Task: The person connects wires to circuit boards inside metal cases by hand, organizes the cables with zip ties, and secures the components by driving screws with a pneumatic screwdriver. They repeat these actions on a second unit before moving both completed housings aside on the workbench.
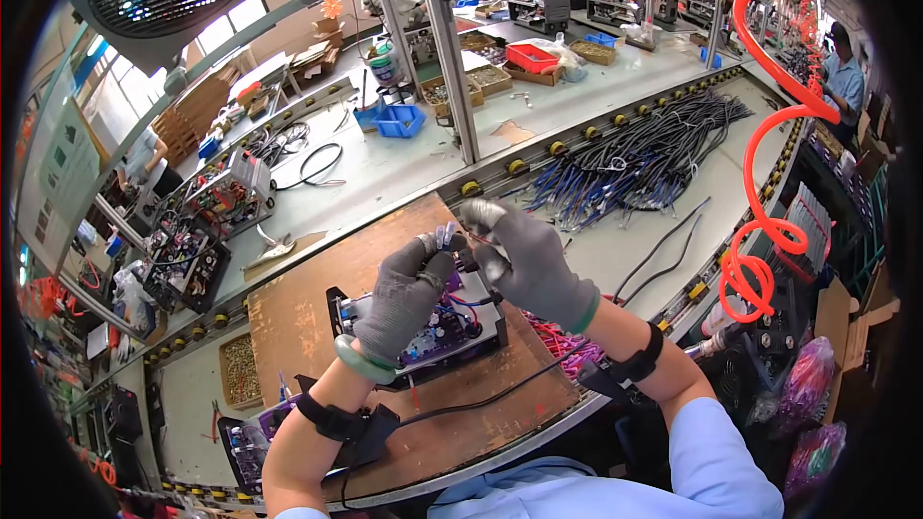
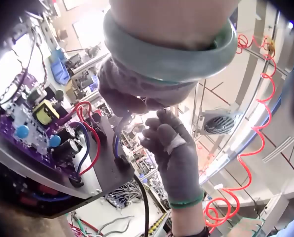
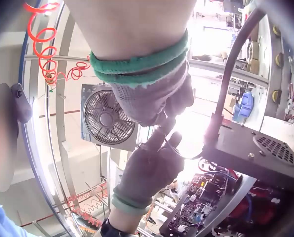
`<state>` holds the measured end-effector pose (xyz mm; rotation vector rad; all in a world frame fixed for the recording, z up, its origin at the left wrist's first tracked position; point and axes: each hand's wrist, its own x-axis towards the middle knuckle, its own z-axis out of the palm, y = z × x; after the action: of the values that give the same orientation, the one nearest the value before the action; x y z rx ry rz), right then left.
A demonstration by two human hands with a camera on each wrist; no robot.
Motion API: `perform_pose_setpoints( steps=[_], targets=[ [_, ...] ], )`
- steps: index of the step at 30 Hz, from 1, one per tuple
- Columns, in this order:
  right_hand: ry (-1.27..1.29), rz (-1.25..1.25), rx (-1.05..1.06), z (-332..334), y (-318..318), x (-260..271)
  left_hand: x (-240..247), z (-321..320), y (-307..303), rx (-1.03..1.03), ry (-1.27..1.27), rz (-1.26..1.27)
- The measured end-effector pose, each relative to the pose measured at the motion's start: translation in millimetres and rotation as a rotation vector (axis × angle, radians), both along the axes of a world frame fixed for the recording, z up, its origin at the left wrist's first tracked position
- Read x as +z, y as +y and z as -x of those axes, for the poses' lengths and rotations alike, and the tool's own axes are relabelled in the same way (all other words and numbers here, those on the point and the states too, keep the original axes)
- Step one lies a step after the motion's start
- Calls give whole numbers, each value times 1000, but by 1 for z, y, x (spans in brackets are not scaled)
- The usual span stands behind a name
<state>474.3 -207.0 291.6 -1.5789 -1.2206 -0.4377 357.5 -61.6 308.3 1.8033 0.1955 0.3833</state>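
The left hand (image 1: 399, 298), in a grey glove, pinches blue wires (image 2: 118, 136) with clear sleeves (image 1: 445, 235) at their ends, above an open device with a purple circuit board (image 1: 428, 341). Close beside those fingertips is the gloved right hand (image 1: 543, 269), its fingers curled; in the right wrist view its fingertips meet the left hand's at a thin wire (image 3: 186, 157). What exactly each fingertip touches is partly hidden. From the device's black end plate (image 2: 112, 165) the blue wires rise to the left hand. Red and blue wires (image 2: 90, 148) loop over the board.
The device lies on a brown board (image 1: 298, 327). Behind are a roller rail (image 1: 519, 167) and a heap of black and blue cables (image 1: 615, 168). Pink wires (image 1: 558, 341) lie right of the device, a black cable (image 1: 471, 404) crosses in front, and a red coiled hose (image 1: 755, 163) hangs right.
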Motion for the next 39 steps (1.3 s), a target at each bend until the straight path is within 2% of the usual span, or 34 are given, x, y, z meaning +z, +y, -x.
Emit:
perform_pose_setpoints(
  steps=[1, 4, 5, 6, 7, 9, 11, 13, 14, 15, 17, 18, 19, 21, 22, 28, 39],
  targets=[
    [-49, -37, -69, 0, 3, 6, -1, -1, 0, 0, 3, 2],
    [-104, 102, 21, -8, 10, -1, -10, -3, 2, 7, -9, 81],
    [-168, 196, 55, -9, 11, -3, -13, -2, 4, 32, 15, 33],
    [-234, 189, 23, -15, 12, 0, -15, -1, 6, 58, 40, -14],
    [-232, 189, 28, -17, 10, 6, -13, -1, 5, 63, 43, -14],
    [-270, 213, -45, -18, 6, 17, -4, -1, -1, 9, -79, 152],
    [-257, 199, -62, -24, 9, 14, 2, -4, 2, 16, -41, 98],
    [-290, 105, -40, -24, 7, 9, 3, -8, 8, -69, 8, 83],
    [-236, 190, -44, -23, 6, 2, 4, -12, 11, -67, 14, 96],
    [-228, 206, -37, -23, 11, -14, 7, -16, 15, -60, 187, -194],
    [93, 343, -165, -19, 22, -49, 5, -21, 19, -51, 531, -764],
    [317, 617, -191, -16, 22, -57, -4, -28, 17, -44, 543, -974],
    [317, 623, -187, -17, 23, -53, -4, -31, 14, -42, 547, -968],
    [502, 859, -17, -21, 22, -37, -3, -36, 9, -50, 629, -1144],
    [488, 865, 1, -23, 22, -36, -3, -37, 7, -61, 645, -1189],
    [465, 744, 7, -21, 23, -47, -27, -20, 11, 92, 437, -1074],
    [440, 723, 8, -22, 20, -46, -40, -16, 24, 70, 286, -1008]
  ],
)
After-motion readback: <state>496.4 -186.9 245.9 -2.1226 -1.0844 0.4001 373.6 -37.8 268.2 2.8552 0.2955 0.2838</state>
